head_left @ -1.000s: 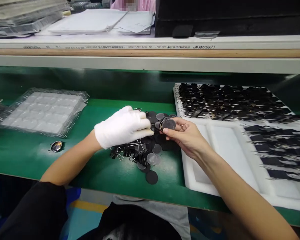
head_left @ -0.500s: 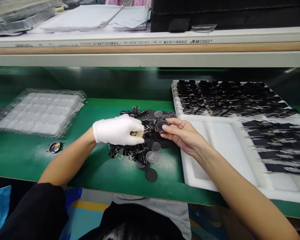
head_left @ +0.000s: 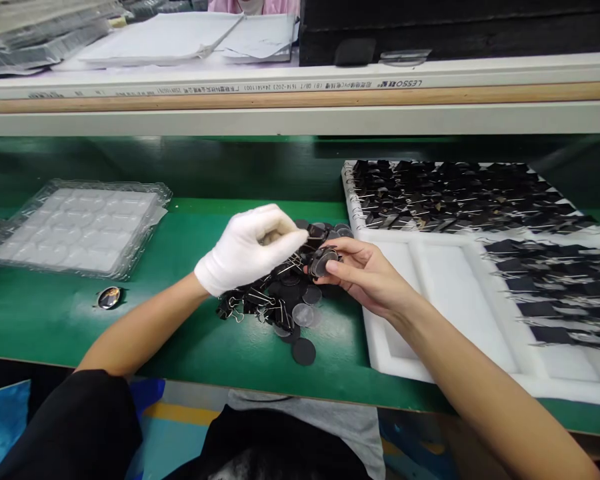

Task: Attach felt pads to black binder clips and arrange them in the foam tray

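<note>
My left hand, in a white glove, pinches a black binder clip between thumb and fingers. Bare, my right hand grips a small round part with a dark rim and a clear disc face. The clip is close beside the round part; whether they touch I cannot tell. Below both hands lies a pile of black binder clips with wire handles, partly hidden by the glove. Mixed with them are clear discs and black discs.
A clear plastic tray lies on the green table at left. Near it is another round part. White foam trays at right hold rows of black clipped pieces. A shelf crosses above; a person in pink is behind it.
My left hand has lifted from the clip pile, bringing a binder clip up and right toward the round part. My right hand has turned the round part slightly.
</note>
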The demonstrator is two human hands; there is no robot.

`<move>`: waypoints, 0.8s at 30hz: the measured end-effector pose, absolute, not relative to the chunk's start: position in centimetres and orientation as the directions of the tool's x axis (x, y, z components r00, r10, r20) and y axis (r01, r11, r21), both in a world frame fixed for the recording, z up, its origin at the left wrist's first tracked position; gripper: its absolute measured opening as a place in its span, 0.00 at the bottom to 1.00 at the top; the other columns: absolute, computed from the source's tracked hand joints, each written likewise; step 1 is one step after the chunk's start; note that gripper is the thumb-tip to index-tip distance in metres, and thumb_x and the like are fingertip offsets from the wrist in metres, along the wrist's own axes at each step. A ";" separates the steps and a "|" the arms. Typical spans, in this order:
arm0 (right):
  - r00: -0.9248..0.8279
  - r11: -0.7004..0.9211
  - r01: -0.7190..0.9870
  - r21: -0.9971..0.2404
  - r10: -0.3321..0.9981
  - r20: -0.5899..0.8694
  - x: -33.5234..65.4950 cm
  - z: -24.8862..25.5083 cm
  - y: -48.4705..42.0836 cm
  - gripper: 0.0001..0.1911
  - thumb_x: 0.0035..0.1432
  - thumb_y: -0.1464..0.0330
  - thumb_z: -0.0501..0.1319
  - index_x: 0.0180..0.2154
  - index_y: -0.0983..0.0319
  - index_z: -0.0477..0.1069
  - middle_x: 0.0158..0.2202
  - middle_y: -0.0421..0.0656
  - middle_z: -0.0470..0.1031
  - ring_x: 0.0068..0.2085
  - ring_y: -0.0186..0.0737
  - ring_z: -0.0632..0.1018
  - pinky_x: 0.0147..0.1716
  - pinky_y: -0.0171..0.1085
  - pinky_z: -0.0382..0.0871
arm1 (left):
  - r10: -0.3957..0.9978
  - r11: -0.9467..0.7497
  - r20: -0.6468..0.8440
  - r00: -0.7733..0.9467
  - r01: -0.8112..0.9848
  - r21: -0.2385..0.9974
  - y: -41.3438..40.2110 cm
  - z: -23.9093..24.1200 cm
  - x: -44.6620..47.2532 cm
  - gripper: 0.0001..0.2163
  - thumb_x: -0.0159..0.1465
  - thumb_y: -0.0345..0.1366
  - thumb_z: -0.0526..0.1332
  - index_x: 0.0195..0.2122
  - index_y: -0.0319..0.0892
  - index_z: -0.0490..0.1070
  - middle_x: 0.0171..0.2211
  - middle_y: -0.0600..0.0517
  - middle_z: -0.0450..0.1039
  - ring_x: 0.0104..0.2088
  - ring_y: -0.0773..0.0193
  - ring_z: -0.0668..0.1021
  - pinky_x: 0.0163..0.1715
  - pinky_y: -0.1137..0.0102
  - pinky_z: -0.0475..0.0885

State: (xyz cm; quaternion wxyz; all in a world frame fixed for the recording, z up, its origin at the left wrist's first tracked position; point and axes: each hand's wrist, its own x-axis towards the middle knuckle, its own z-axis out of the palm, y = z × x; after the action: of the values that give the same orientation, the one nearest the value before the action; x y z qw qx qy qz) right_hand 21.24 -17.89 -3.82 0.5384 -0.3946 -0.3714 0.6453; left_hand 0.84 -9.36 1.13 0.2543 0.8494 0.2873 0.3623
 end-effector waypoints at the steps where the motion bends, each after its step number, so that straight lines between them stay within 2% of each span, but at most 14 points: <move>1: -0.101 -0.127 -0.398 -0.909 0.990 -0.094 21.2 -3.9 -17.9 0.17 0.47 0.62 0.78 0.39 0.56 0.81 0.38 0.40 0.83 0.41 0.41 0.85 0.38 0.39 0.85 | 0.679 -0.698 0.444 0.585 0.327 0.637 -9.4 1.1 0.9 0.15 0.66 0.42 0.60 0.24 0.41 0.67 0.23 0.56 0.67 0.25 0.71 0.67 0.26 0.73 0.62; 5: -0.053 -0.054 -0.325 -0.944 0.998 -0.038 21.2 -4.0 -17.9 0.17 0.47 0.61 0.79 0.38 0.58 0.81 0.37 0.41 0.83 0.36 0.39 0.84 0.36 0.40 0.85 | 0.713 -0.678 0.351 0.607 0.469 0.567 -8.9 1.2 0.5 0.20 0.65 0.45 0.59 0.19 0.42 0.59 0.17 0.58 0.56 0.21 0.72 0.59 0.23 0.71 0.56; 8: -0.072 -0.023 -0.212 -0.977 0.997 -0.008 21.5 -3.8 -18.0 0.16 0.48 0.61 0.78 0.38 0.59 0.81 0.34 0.42 0.83 0.30 0.38 0.83 0.34 0.40 0.84 | 0.672 -0.687 0.192 0.715 0.505 0.522 -8.6 1.0 0.1 0.22 0.62 0.47 0.61 0.17 0.43 0.53 0.16 0.59 0.50 0.21 0.71 0.54 0.21 0.71 0.52; 11: -0.088 0.010 -0.118 -0.993 0.996 0.020 21.8 -3.5 -18.1 0.15 0.49 0.62 0.78 0.38 0.59 0.82 0.30 0.41 0.82 0.28 0.39 0.83 0.31 0.38 0.82 | 0.631 -0.680 0.067 0.773 0.509 0.528 -8.7 0.9 0.0 0.24 0.59 0.48 0.63 0.17 0.43 0.50 0.17 0.60 0.46 0.21 0.71 0.52 0.20 0.71 0.49; 13: -0.101 0.034 -0.093 -0.995 0.994 0.043 21.9 -3.3 -18.2 0.14 0.49 0.62 0.77 0.38 0.59 0.82 0.31 0.42 0.82 0.29 0.39 0.83 0.31 0.37 0.81 | 0.620 -0.663 0.012 0.784 0.516 0.542 -8.9 1.0 0.0 0.25 0.60 0.49 0.62 0.18 0.43 0.49 0.17 0.60 0.45 0.21 0.72 0.51 0.20 0.71 0.48; 19: -0.115 0.060 0.011 -0.998 0.992 0.058 22.1 -3.2 -18.3 0.15 0.49 0.59 0.76 0.38 0.59 0.83 0.37 0.45 0.84 0.33 0.40 0.83 0.35 0.38 0.82 | 0.590 -0.690 0.027 0.807 0.487 0.536 -9.1 1.3 0.2 0.25 0.60 0.49 0.62 0.17 0.43 0.48 0.17 0.59 0.45 0.21 0.72 0.50 0.20 0.70 0.47; 24: -0.211 0.051 0.037 -0.998 0.976 0.042 22.4 -3.2 -18.2 0.13 0.50 0.61 0.75 0.38 0.59 0.83 0.38 0.45 0.84 0.34 0.40 0.83 0.36 0.37 0.82 | 0.534 -0.747 0.049 0.844 0.444 0.495 -9.4 1.1 0.3 0.25 0.58 0.49 0.61 0.15 0.43 0.48 0.15 0.59 0.46 0.20 0.72 0.50 0.21 0.69 0.48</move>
State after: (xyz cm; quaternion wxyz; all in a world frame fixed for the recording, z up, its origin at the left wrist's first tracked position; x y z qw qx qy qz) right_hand 22.41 -18.25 -3.15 0.4449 -0.4430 -0.5722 0.5276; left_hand 0.27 -9.35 1.05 0.2397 0.9298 0.2630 0.0939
